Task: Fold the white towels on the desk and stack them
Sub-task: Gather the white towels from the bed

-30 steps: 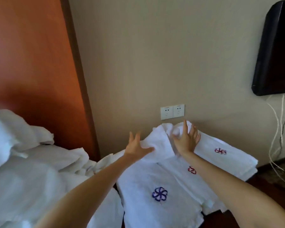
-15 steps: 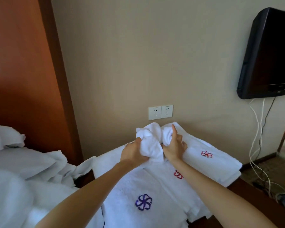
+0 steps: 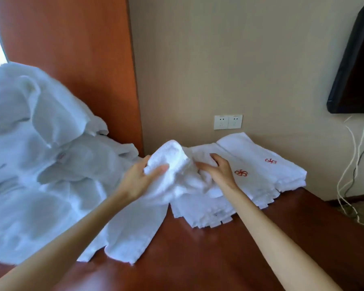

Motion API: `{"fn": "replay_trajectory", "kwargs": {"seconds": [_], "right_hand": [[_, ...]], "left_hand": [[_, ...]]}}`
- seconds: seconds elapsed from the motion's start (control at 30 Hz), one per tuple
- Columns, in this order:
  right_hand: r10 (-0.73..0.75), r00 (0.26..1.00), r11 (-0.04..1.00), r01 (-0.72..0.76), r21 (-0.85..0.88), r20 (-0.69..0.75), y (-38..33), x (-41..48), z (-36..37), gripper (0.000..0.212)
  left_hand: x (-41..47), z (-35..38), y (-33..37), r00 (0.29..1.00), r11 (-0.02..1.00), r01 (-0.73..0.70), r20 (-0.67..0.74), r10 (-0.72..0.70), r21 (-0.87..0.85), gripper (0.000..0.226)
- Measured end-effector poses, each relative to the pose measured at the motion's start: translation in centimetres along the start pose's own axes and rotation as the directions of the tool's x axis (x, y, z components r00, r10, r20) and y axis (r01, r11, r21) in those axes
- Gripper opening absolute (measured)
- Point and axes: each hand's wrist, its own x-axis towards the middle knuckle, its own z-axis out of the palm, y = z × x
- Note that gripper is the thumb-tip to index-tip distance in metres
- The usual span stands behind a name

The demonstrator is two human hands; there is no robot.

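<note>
A beige wall (image 3: 250, 59) carries a double socket (image 3: 228, 122) beside an orange-brown wooden panel (image 3: 72, 49).

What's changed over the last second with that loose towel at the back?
Both hands were open and reaching a second ago. Since then the left hand and right hand have taken hold of the towel and drawn it off the back of the folded stacks, toward the person and left; its tail now lies on the desk. The stacks and the loose pile stayed put.
</note>
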Motion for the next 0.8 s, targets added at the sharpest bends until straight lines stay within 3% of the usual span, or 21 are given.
{"fn": "replay_trajectory", "kwargs": {"seconds": [0.13, 0.23, 0.37, 0.53, 0.63, 0.8], "right_hand": [[-0.228, 0.969, 0.951, 0.243, -0.192, 0.097, 1.5, -9.0, 5.9, 0.024], [-0.287, 0.924, 0.899, 0.351, -0.261, 0.251, 2.8, -13.4, 10.8, 0.035], [-0.329, 0.919, 0.85, 0.388, -0.356, 0.217, 2.5, -14.2, 13.2, 0.04], [-0.354, 0.922, 0.862, 0.387, -0.328, 0.159, 3.8, -13.7, 13.6, 0.045], [-0.356, 0.926, 0.863, 0.377, -0.336, 0.123, 3.8, -12.8, 14.6, 0.044], [-0.348, 0.934, 0.869, 0.355, -0.346, 0.084, 3.9, -11.9, 15.9, 0.046]], "left_hand": [[-9.5, -3.9, -5.2, 0.991, 0.964, 0.047, 0.11, -0.078, 0.26, 0.03], [-14.1, -5.3, -9.0, 0.995, 0.91, -0.007, 0.092, -0.035, 0.414, 0.052], [-14.9, -6.0, -10.5, 0.998, 0.923, 0.059, 0.014, -0.069, 0.38, 0.07], [-12.5, -6.0, -12.6, 0.992, 0.929, 0.111, 0.022, -0.127, 0.353, 0.043], [-11.1, -5.7, -12.7, 0.987, 0.936, 0.153, -0.001, -0.161, 0.318, 0.053], [-10.3, -4.6, -13.4, 0.98, 0.936, 0.196, -0.101, -0.174, 0.293, 0.028]]}}
